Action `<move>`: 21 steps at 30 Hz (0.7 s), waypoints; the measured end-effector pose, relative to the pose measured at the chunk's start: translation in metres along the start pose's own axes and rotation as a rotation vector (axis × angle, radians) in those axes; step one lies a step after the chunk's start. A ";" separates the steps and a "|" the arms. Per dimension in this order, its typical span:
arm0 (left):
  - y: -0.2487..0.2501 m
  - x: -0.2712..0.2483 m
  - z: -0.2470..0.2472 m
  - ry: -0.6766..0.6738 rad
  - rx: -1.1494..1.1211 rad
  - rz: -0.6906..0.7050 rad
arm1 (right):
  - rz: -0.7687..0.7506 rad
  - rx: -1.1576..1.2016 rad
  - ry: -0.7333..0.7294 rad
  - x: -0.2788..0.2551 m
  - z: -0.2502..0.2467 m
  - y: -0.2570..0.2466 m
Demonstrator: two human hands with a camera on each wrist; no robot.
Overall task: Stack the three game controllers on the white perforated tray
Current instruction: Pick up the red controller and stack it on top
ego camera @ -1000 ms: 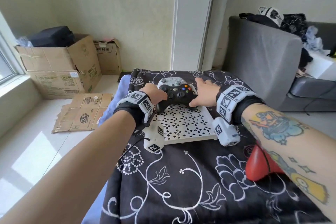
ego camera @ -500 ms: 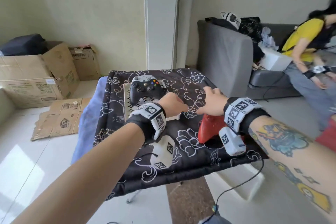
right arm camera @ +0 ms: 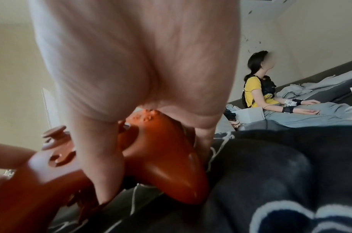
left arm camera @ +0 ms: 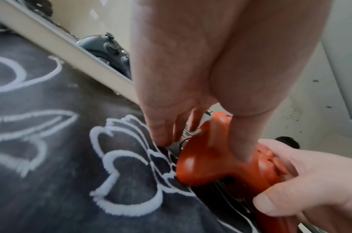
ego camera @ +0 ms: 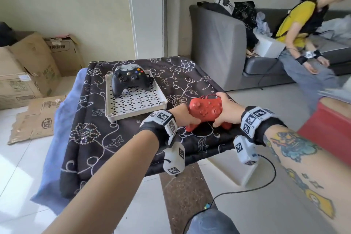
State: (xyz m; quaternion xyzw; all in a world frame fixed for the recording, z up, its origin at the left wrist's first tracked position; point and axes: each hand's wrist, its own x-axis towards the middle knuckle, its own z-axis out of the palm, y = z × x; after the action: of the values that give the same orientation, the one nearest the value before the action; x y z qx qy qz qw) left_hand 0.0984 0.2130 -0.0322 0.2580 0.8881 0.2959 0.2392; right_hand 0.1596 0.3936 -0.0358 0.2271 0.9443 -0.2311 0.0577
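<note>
A red controller [ego camera: 206, 110] sits low over the dark flowered cloth, to the right of the white perforated tray [ego camera: 133, 100]. My left hand [ego camera: 187, 118] grips its left handle, thumb on top [left arm camera: 241, 141]. My right hand [ego camera: 225, 112] grips its right handle [right arm camera: 171, 170], thumb across the face. A black controller [ego camera: 129, 80] lies on the tray's far end, on top of a white-grey controller [ego camera: 126, 67]. In the left wrist view the tray's rim [left arm camera: 75, 58] runs behind my fingers.
The cloth-covered table [ego camera: 106, 138] ends just below my wrists. A grey sofa [ego camera: 218, 43] stands at the right with a seated person [ego camera: 303, 43] on it. Cardboard boxes [ego camera: 28, 66] line the left wall. A cable [ego camera: 247, 186] trails over the floor.
Both hands left the black controller on the tray, moved right and toward me, and took hold of the red controller. The view swung right and pulled back.
</note>
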 end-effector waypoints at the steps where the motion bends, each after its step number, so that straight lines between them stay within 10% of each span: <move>1: -0.002 0.002 0.002 0.011 -0.021 0.013 | -0.018 0.013 0.012 0.000 0.002 0.000; 21: -0.013 -0.007 -0.026 0.184 -0.394 0.057 | -0.161 0.113 0.129 -0.004 -0.007 -0.043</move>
State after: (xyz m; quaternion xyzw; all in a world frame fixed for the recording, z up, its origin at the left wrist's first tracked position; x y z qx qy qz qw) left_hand 0.0847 0.1893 -0.0197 0.2030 0.8236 0.4927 0.1945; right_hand 0.1431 0.3613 -0.0114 0.1677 0.9467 -0.2729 -0.0351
